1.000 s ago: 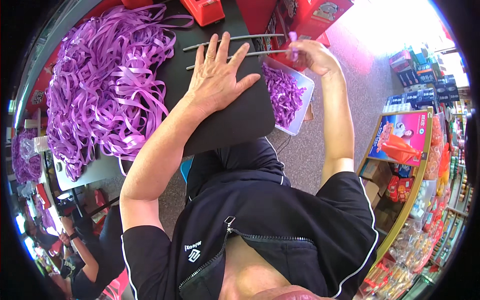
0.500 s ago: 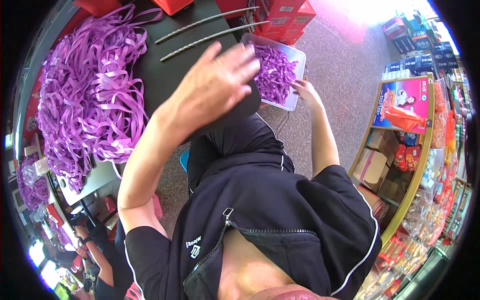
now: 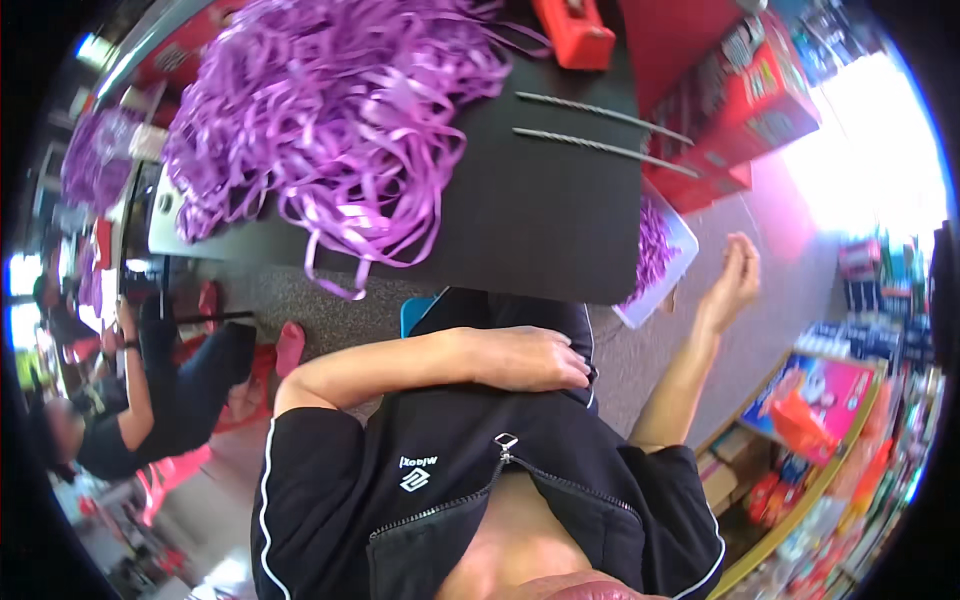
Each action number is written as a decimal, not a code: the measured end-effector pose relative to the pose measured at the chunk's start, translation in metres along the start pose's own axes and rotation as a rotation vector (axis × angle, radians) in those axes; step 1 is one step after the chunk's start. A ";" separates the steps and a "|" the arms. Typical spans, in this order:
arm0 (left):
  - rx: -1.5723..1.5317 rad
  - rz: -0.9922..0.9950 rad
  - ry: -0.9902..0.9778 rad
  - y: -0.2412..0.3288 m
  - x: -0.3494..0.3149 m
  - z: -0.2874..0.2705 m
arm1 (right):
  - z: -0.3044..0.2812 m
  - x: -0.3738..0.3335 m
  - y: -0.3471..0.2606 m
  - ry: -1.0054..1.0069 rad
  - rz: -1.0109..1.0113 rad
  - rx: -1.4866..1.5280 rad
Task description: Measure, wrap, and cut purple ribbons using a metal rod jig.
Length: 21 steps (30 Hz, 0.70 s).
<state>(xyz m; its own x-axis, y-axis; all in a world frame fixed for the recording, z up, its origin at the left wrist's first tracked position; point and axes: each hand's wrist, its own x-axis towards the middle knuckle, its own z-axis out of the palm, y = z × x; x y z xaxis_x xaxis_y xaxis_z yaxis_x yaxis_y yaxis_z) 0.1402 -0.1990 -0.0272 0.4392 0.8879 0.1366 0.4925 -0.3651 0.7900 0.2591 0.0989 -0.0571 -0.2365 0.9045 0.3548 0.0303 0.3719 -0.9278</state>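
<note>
My left hand rests palm down across my lap, just below the front edge of the dark table. Its fingers lie loosely out and nothing shows in them. My right hand is raised to the right of a translucent plastic box, apart from it. The fingers are slightly bent, with nothing in them. Short purple ribbon pieces fill the box, which the table corner partly hides. On the table lies a large tangled heap of purple ribbon, with loops hanging over the front edge. Two twisted metal rods lie to its right.
A red object sits at the table's back. Red cartons stand beyond the right end. A glass-fronted counter with packaged goods is at the right. At the left, another person sits near a red stool and pink slipper.
My view has turned left. My left hand has come down from over the table onto my lap. My right hand has left the box's rim and moved out to the right.
</note>
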 end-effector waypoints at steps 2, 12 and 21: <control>-0.061 -0.098 0.192 -0.033 -0.021 0.024 | 0.038 0.010 -0.062 -0.051 -0.119 0.109; 0.217 -0.105 0.495 -0.093 -0.059 0.094 | 0.207 -0.043 -0.247 -1.242 -0.736 0.071; 0.199 -0.099 0.549 -0.090 -0.065 0.095 | 0.304 -0.095 -0.242 -1.357 -0.682 0.072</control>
<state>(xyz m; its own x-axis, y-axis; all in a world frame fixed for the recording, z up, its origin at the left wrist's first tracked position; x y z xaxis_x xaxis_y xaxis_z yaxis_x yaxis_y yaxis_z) 0.1387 -0.2501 -0.1640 -0.0434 0.9159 0.3990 0.6664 -0.2710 0.6946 -0.0205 -0.1407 0.0987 -0.8733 -0.3154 0.3712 -0.4871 0.5796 -0.6534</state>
